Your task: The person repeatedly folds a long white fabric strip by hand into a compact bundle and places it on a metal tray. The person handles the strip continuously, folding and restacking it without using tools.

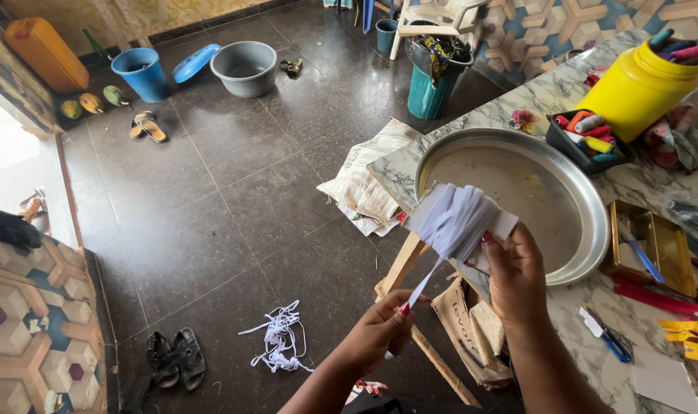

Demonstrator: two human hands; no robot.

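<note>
My right hand [517, 276] grips a flat white card [504, 224] wound with white elastic band [456, 221], held up over the table's left edge. A strand of the band runs down from the card to my left hand [380, 331], which pinches it between thumb and fingers below and to the left. A loose tangle of the same white band [276, 341] lies on the dark tiled floor beneath.
A large round metal tray [586, 230] sits on the marble table [548, 96], with a yellow container [632, 88], a black basket of thread spools [586, 142], a small gold tray [671, 238] and blue scissors [613, 341]. Buckets, basins, sandals and a chair stand on the floor.
</note>
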